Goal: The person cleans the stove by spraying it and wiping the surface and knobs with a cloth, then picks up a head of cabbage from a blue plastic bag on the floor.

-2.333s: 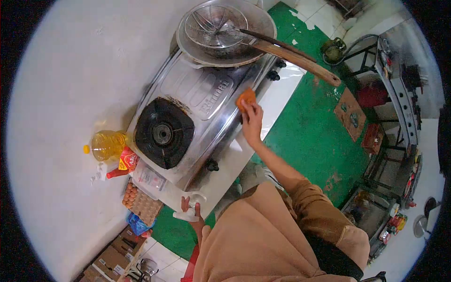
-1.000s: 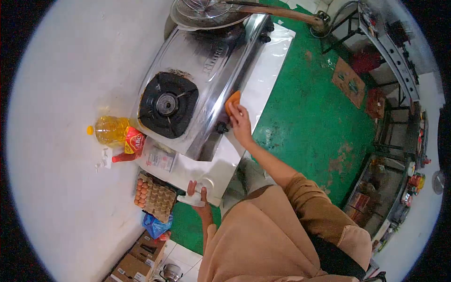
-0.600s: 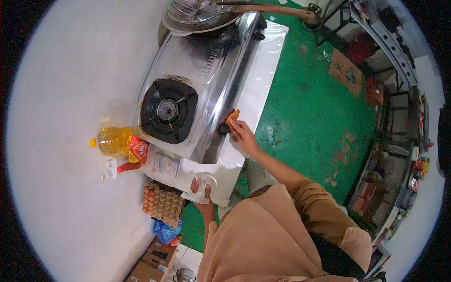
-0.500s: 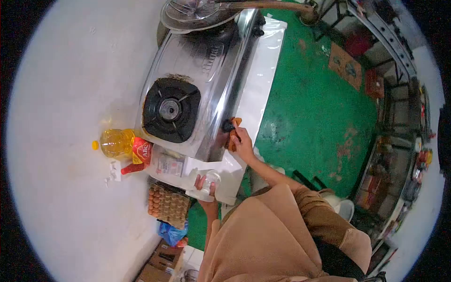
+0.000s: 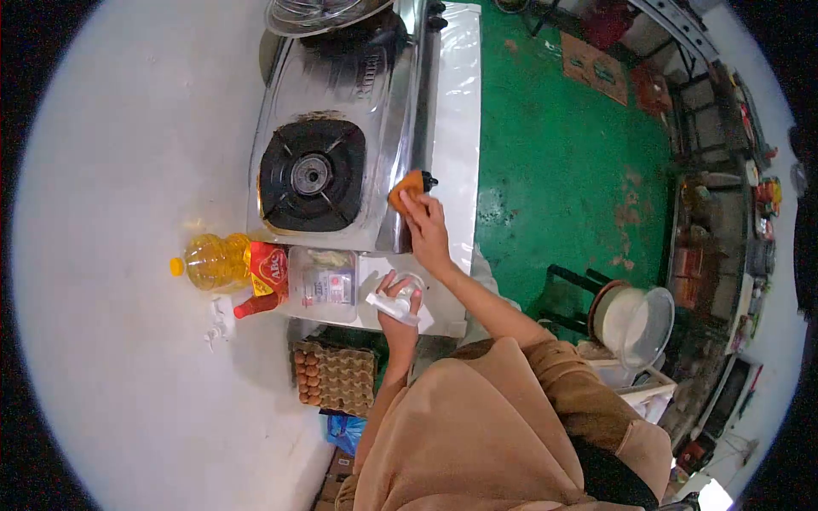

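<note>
At the front edge of a steel stove (image 5: pixel 294 85), the fingers of my right hand (image 5: pixel 430 234) are closed on an orange sponge (image 5: pixel 406 193). It lies just beyond my fingertips, at the metal rim and right beside a black knob (image 5: pixel 430 180), which it appears to touch.

My left hand (image 5: pixel 398 332), nearer my body, is wrapped around a clear bottle with a white spray head (image 5: pixel 392 308), thumb and fingers on opposite sides; whether a finger presses the trigger, I cannot tell.

The front rim gleams along much of its length, while brown marks (image 5: pixel 322 116) show on the top plate at the far edge of the burner (image 5: pixel 312 175), and dark patches lie near the wok (image 5: pixel 328 19). Whether the metal under my sponge is clean, I cannot tell. A clear plastic box (image 5: pixel 322 288) sits beside the stove, between the red sauce pack (image 5: pixel 271 271) and my left hand.
</note>
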`<state>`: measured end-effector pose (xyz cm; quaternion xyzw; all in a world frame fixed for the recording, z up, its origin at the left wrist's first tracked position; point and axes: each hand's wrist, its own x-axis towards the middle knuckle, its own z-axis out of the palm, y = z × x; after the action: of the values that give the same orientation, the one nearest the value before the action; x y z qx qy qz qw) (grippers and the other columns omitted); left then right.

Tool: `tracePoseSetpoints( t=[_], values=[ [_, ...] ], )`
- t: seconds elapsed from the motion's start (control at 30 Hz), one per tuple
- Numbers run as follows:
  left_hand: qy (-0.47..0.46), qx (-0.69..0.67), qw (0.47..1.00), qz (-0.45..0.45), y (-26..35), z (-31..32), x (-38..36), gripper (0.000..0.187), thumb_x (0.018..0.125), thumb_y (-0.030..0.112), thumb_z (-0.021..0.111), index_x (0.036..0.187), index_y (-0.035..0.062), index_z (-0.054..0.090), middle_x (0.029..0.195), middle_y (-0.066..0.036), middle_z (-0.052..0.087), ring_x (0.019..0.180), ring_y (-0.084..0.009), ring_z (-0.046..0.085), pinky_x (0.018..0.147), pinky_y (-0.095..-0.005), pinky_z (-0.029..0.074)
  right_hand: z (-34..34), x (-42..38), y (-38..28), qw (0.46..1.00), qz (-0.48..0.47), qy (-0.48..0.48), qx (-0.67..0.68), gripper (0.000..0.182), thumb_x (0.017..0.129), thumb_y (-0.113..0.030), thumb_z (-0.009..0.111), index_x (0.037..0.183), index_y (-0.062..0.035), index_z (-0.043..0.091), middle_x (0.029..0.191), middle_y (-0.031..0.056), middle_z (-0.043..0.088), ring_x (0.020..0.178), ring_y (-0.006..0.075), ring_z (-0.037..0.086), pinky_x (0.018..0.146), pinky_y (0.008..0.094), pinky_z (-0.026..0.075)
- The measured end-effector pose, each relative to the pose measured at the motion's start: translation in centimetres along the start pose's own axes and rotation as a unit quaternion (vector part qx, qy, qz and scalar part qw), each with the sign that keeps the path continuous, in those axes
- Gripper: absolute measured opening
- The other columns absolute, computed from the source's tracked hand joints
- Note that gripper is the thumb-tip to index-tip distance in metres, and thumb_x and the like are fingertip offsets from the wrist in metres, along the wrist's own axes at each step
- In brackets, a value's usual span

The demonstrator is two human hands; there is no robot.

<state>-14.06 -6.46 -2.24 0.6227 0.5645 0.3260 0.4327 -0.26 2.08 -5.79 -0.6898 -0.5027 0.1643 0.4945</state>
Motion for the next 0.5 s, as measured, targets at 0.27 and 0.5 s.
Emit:
tracePoseSetpoints(
  t=[0.27,0.5],
  values=[
    [0.005,-0.074,0.997,-0.001,-0.2,-0.1,1.9,0.03,0.079,0.013,0.071,0.103,-0.0023,0.06,0.124,-0.015,0.052,0.111,-0.0264,0.051,0.097,-0.0381,0.037,0.2,-4.6,1.3,0.991,0.126,0.032,0.035,0.051,0.083,0.002,0.056,0.131,-0.0152,0.052,0.109,0.0138,0.049,0.104,0.0291,0.049,0.092,0.0329,0.04],
    [-0.003,-0.001,0.995,0.101,-2.1,0.0,3.0,0.031,0.077,0.012,0.071,0.103,-0.0004,0.061,0.117,-0.015,0.055,0.109,-0.0283,0.052,0.096,-0.0388,0.038,-0.3,-6.6,1.9,0.992,0.112,0.008,0.055,0.049,0.083,0.003,0.055,0.13,-0.013,0.051,0.104,0.0124,0.05,0.097,0.0264,0.053,0.085,0.0315,0.044]
  ],
)
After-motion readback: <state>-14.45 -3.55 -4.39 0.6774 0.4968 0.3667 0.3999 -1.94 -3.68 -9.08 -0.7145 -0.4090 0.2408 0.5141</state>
